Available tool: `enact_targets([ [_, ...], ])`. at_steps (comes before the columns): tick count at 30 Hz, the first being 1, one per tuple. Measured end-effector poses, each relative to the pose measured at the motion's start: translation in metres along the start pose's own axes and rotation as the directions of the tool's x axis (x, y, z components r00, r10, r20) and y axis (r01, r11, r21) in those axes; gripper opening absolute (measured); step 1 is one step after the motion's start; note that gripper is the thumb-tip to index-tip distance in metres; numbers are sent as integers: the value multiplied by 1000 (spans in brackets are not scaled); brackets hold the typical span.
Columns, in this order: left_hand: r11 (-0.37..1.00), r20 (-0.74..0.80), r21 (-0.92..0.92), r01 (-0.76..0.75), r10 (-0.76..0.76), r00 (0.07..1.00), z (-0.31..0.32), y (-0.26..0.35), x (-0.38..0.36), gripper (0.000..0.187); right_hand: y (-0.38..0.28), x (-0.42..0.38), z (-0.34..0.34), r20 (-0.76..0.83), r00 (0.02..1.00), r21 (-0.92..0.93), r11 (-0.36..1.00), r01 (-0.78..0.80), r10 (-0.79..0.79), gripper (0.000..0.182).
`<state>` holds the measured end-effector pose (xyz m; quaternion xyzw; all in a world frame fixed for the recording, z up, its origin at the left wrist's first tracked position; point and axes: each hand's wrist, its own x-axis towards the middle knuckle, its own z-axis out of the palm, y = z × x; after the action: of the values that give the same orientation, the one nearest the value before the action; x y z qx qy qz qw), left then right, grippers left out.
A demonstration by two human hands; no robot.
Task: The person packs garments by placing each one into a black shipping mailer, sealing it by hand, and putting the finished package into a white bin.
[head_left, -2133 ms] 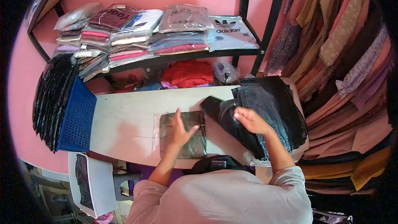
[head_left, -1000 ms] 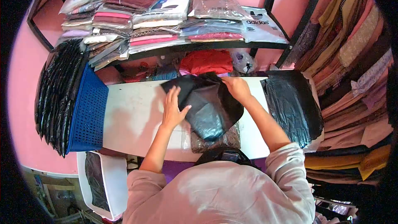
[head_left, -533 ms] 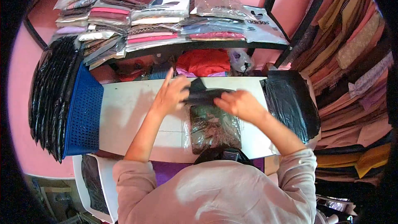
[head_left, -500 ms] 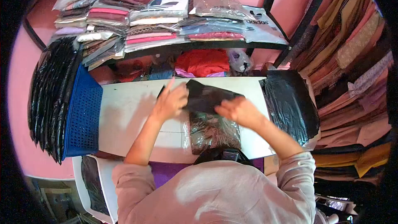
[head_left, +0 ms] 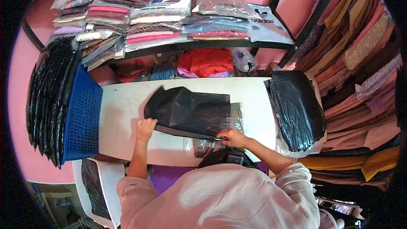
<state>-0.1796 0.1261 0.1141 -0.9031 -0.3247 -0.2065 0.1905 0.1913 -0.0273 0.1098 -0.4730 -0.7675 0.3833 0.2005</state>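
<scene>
A black plastic bag [head_left: 186,110] is spread across the white table [head_left: 123,101] in front of me, its near edge lifted slightly. My left hand [head_left: 146,129] is closed on the bag's near left corner. At the near right corner, my right hand [head_left: 232,138] pinches the edge between thumb and fingers. Beneath the bag lies a folded dark garment in a clear plastic sleeve [head_left: 203,147], mostly covered; part of the clear plastic shows past the bag's right end.
A pile of black plastic bags [head_left: 296,110] lies at the table's right end. On the left stands a blue basket [head_left: 85,118] with packed black parcels [head_left: 51,106]. Behind is a shelf of bagged clothes [head_left: 161,17]. Garments [head_left: 356,68] hang at the right.
The black bag, bunched and raised between both hands before, is now spread out over the clear-sleeved garment. My left hand moved left and nearer to me; my right hand moved nearer too.
</scene>
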Motion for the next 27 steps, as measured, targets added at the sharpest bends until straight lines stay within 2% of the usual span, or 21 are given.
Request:
enact_targets([
  [1,1000,-2,0,-4,4,1000,-1,-3,-6,17,-1,6,3,-5,1000,85,996,-28,29,32],
  [2,999,51,8,41,-42,998,-2,-6,-13,19,0,11,7,-9,1000,84,996,-29,30,32],
  [4,996,103,20,88,-89,991,-2,-10,-23,22,-3,21,12,153,987,299,951,-84,39,31],
  [5,994,227,0,107,-104,968,0,-12,-26,27,-3,23,12,320,945,343,921,-185,71,33],
  [6,991,346,-17,130,-116,931,3,-16,-32,32,0,25,11,321,945,341,922,-183,69,33],
  [7,977,484,48,207,-204,851,6,-13,-47,45,6,26,10,159,987,379,920,-99,41,35],
  [8,976,483,52,210,-209,851,15,-10,-55,45,11,26,8,-6,1000,401,916,-10,14,36],
  [9,952,407,168,255,-303,862,12,9,-47,44,-3,26,-17,-136,967,478,869,-126,215,36],
  [10,912,322,279,302,-385,865,9,29,-37,45,32,27,-16,-422,860,305,938,-162,286,41],
  [11,889,399,144,434,-454,797,13,49,-27,51,69,23,-14,-677,683,140,959,-248,276,45],
  [12,825,483,18,564,-501,718,18,72,-18,58,71,15,-23,-796,512,26,863,-504,323,55],
  [13,762,534,-153,629,-472,701,19,96,-12,63,89,5,-21,-767,467,122,815,-566,439,68],
  [14,665,576,-314,678,-434,692,20,116,-8,68,161,-1,10,-587,462,542,747,-385,664,77],
  [16,674,612,-268,688,-433,662,31,146,-11,71,123,-11,3,-495,522,569,713,-410,695,86],
  [17,686,651,-225,692,-422,631,35,154,-12,73,98,-11,-5,-386,515,603,632,-487,765,92],
  [18,683,651,-226,695,-425,629,35,156,-11,73,57,-10,-14,-369,496,688,590,-422,786,88],
  [20,712,665,-166,682,-430,611,37,154,-7,74,87,-17,-6,12,602,834,324,-446,799,79],
  [22,706,658,-180,685,-431,617,39,150,-6,73,70,-23,1,-43,691,858,380,-344,722,69],
  [24,751,622,-191,632,-405,670,43,147,-5,74,48,-30,1,-32,709,886,349,-306,704,64],
  [26,764,616,-189,617,-397,681,46,147,-3,74,38,-36,6,-110,810,961,271,-62,576,57],
  [27,763,607,-203,614,-394,690,47,147,1,74,38,-39,10,-124,765,956,283,-79,633,42],
])
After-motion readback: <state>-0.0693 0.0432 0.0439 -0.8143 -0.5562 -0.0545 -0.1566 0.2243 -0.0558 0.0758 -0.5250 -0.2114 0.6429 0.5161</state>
